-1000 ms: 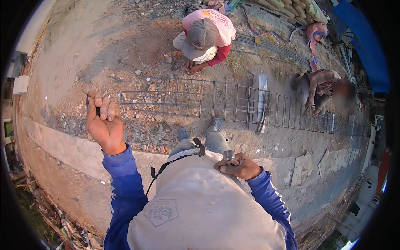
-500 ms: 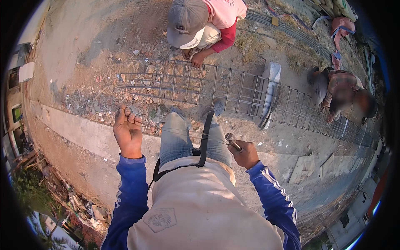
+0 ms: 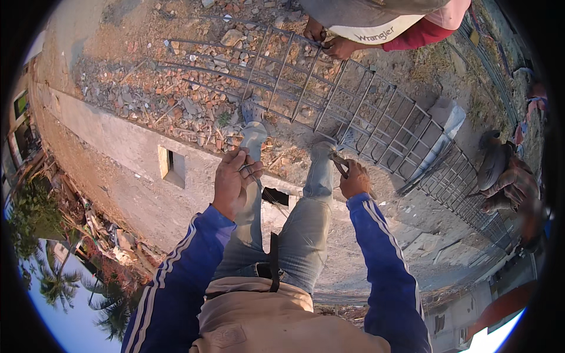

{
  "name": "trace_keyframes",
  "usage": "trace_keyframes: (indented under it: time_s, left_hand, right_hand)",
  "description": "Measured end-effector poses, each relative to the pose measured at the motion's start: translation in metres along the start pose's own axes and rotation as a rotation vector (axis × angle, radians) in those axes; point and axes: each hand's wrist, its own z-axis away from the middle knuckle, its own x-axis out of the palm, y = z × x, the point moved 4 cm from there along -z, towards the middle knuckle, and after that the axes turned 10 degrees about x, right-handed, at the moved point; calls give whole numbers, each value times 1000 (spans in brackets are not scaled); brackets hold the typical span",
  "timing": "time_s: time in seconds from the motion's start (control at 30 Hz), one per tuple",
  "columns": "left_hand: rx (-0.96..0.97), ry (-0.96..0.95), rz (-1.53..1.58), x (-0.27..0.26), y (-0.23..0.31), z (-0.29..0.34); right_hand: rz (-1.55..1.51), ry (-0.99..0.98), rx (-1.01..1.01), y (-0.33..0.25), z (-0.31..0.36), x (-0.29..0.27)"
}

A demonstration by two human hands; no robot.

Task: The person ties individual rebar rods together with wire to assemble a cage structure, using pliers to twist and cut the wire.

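Observation:
My left hand [image 3: 231,185] is raised over my left shin, its fingers pinched on thin tie wires [image 3: 254,167] whose ends poke out past the fingertips. Beside my right knee, my right hand [image 3: 355,179] is wrapped around the handles of metal pincers [image 3: 338,160]. The pincers' head points up and left. Beyond both hands a long rebar cage [image 3: 329,97] lies across the ground, with its bare bar ends at the left. Neither hand touches the cage.
Across the cage a person in a cap [image 3: 376,23] has both hands at its bars. Another person [image 3: 512,182] crouches at its far right. A pale block [image 3: 444,135] lies under the cage. Broken bricks and stones [image 3: 176,100] cover the ground at left, beside a concrete strip [image 3: 126,141].
The view has shifted, with the cage larger in it. My left hand has come in toward my right hand. The wire that stretched between my hands now shows only at my left fingers.

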Motion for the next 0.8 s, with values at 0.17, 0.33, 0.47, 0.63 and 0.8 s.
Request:
trace_keyframes:
  time_s: [0.17,0.33,0.47,0.63,0.8]
  left_hand:
    - [-100,-30,78,-23,-33,-77]
    - [-175,-2,133,-49,-56,-149]
    - [-173,-19,218,-58,-65,-193]
    - [-178,-25,178,-45,-72,-231]
    - [-134,-115,200,-6,-75,-264]
  right_hand:
    - [245,-19,-91,-71,-101,78]
    - [225,83,-112,-104,-166,129]
    - [264,235,-179,-103,-177,145]
    - [-164,140,-136,-133,-165,117]
    - [-902,-710,-18,-203,-143,95]
